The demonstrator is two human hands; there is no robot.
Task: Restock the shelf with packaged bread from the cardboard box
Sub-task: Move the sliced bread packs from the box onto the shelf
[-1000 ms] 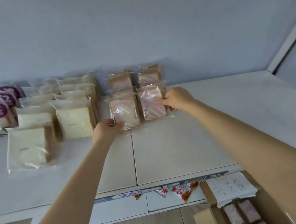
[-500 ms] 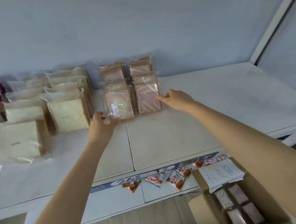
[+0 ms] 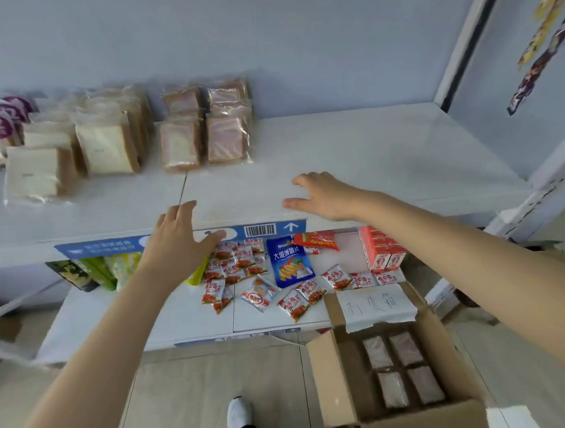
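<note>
1. over the shelf [image 3: 369,150] front edge: left hand [image 3: 177,239] flat, fingers straight, empty; right hand [image 3: 326,195] spread wide, also empty, just above bare shelf.
2. at the back, left of centre: two rows of pink bread [image 3: 205,136], upright, fronts level; white bread [image 3: 107,151] just left of them. well apart from both hands.
3. lower right, on the floor: box [image 3: 336,391] open, four more bread packs [image 3: 403,367] lying flat, two by two; note [image 3: 374,304] on the far flap.
4. step in hand, as judged: back to the box for the next packs.
5. to do it well: drop both hands straight down past the lower shelf [image 3: 149,319], clear of the sachets [image 3: 244,265] and red cartons [image 3: 381,248] near its edge. take one pack per hand by the sides, not by loose film. probably soft, so light squeeze only.
6. then stand them upright in front of the pink rows, or start a third row on the bare shelf to the right, faces forward.
7. vs 0.5 s ago: then both hands touching the front pink packs, now pulled back toward the shelf edge, nothing held. pink rows: same place. view tipped down, so far more of box and lower shelf in frame.
</note>
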